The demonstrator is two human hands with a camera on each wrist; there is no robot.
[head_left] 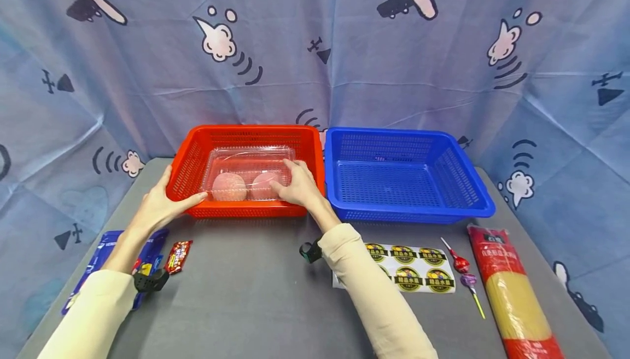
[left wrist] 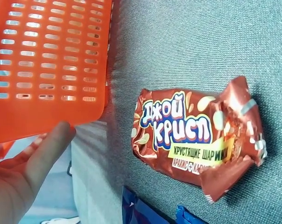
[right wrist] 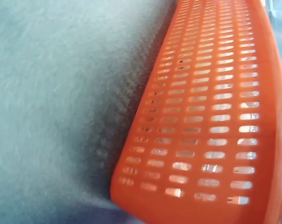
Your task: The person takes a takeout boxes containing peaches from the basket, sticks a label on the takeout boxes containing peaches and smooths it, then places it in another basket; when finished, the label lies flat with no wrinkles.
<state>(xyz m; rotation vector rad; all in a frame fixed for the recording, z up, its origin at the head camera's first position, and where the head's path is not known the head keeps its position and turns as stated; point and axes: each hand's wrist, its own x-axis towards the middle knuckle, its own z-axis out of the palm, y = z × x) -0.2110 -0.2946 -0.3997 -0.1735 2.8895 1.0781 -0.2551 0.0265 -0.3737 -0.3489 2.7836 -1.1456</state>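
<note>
Resting inside the red basket point(head_left: 192, 156), which sits toward the far edge of the surface point(head_left: 256, 293) left of its middle, is the clear plastic clamshell box point(head_left: 248, 170) with two pale pink round fruits inside. Your left hand point(head_left: 159, 206) lies against the basket's near-left corner, fingers straight and relaxed, the fingertips reaching over the rim toward the box's left end; the left wrist view shows the thumb point(left wrist: 50, 149) just under the basket's slotted wall. Your right hand point(head_left: 295, 184) lies on the box's right end with fingers lightly bent over the lid and the thumb at its near side; whether that is a true grip or only a touch, you cannot tell from these views. The blue basket point(head_left: 467, 195) stands just beside the red one, their rims nearly touching. Near your left wrist lie a red snack packet point(head_left: 178, 255) and a blue packet point(head_left: 105, 249). By your right forearm are a sheet of round stickers point(head_left: 410, 266), two lollipops point(head_left: 462, 271), and a long spaghetti pack point(head_left: 517, 299) along the right edge.
</note>
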